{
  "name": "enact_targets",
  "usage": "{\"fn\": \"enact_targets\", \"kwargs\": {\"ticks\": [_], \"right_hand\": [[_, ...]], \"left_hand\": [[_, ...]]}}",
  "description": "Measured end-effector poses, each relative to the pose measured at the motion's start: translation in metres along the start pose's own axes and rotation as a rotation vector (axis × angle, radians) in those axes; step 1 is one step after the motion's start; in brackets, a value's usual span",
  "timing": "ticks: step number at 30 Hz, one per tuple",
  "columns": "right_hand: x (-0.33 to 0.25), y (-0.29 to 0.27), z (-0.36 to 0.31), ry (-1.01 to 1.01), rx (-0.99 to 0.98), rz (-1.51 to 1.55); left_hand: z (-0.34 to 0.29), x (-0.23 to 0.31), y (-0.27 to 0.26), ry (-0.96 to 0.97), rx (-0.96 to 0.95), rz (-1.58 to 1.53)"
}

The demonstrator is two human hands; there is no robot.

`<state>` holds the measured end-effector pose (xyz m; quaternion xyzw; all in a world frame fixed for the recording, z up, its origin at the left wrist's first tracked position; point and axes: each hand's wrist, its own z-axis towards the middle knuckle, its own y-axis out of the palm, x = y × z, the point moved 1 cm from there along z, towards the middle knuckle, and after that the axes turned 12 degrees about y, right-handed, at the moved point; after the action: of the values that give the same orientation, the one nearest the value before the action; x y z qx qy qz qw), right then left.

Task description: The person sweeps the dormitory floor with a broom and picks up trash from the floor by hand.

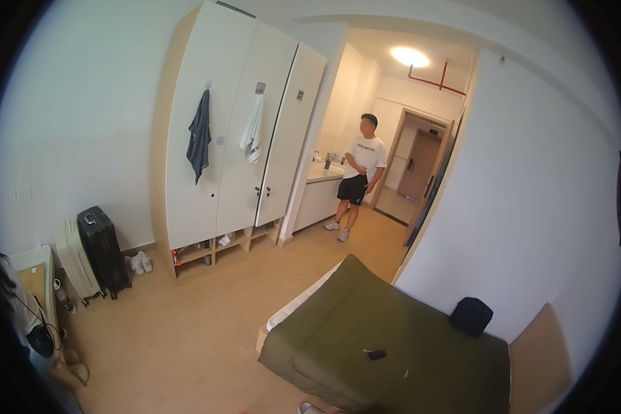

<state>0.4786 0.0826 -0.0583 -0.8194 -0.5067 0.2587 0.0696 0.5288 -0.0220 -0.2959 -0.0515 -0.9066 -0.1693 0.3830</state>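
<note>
Neither my left hand nor my right hand shows in the head view. Closest to me is a bed with a dark green quilt (352, 317). A small black object (377, 355) lies on the quilt, too small to name for certain, with a thin pale cable-like thing (406, 373) near it. At the bed's far right corner a black bag (471, 317) leans by the wall. Part of a light shoe (309, 408) appears at the bottom edge.
A person (366, 162) stands by a sink counter (322, 171) near an open door (428, 183). Another person (34, 324) sits at the left edge. Tall white lockers (238, 138) carry hanging towels. Black (102, 248) and cream (78, 259) suitcases stand beside white shoes (140, 263).
</note>
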Motion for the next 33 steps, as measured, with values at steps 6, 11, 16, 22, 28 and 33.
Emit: {"fn": "enact_targets", "kwargs": {"ticks": [6,11,16,22,28,33], "right_hand": [[-0.011,-0.006,0.014,-0.013,-0.010,-0.019],[-0.014,-0.004,0.018,-0.010,-0.009,-0.027],[-0.014,0.008,0.019,0.005,-0.010,-0.019],[-0.001,0.050,0.019,-0.016,-0.090,-0.049],[0.043,0.092,0.012,-0.307,0.115,0.057],[0.033,0.070,0.022,-0.178,-0.041,-0.111]], "left_hand": [[-0.062,0.137,0.009,-0.088,0.075,0.062],[-0.022,0.059,-0.002,0.054,0.054,0.135],[-0.018,0.032,-0.006,0.135,0.130,0.194],[-0.052,0.084,0.002,0.034,0.080,0.314],[-0.011,0.010,0.000,-0.250,-0.049,0.191],[-0.003,-0.008,0.019,0.293,0.307,0.636]]}}
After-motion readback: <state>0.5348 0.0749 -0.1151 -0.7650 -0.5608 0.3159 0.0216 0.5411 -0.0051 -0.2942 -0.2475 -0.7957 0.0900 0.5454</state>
